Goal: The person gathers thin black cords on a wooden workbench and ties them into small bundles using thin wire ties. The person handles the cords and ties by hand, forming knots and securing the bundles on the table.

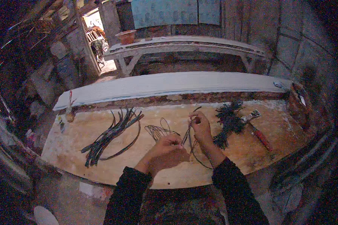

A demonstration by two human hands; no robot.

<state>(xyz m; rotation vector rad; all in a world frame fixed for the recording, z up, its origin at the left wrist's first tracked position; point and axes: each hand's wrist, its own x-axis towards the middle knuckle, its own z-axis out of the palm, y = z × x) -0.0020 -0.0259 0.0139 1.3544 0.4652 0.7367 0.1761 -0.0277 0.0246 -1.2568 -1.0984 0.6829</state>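
My left hand (167, 152) is closed around a bundle of thin bent wire (157, 130), whose loops stick out beyond the fingers. Just to its right and a little farther off, my right hand (202, 129) pinches a narrow dark strip (187, 137) between thumb and fingers. The strip runs between the two hands, and a thin loop hangs below toward the right wrist. What the left fingers press on is partly hidden. On the left lies a loose bundle of long dark strips (110, 137). Right of my hands sits a pile of short, frayed dark pieces (229, 118).
A tool with a red handle (261, 139) and metal head lies at the right of the wooden tabletop (169, 176). At the far left stands a small round-bottomed item (69, 114). A long pale board (169, 83) borders the back; a bench (191, 44) with a tub (126, 36) stands beyond.
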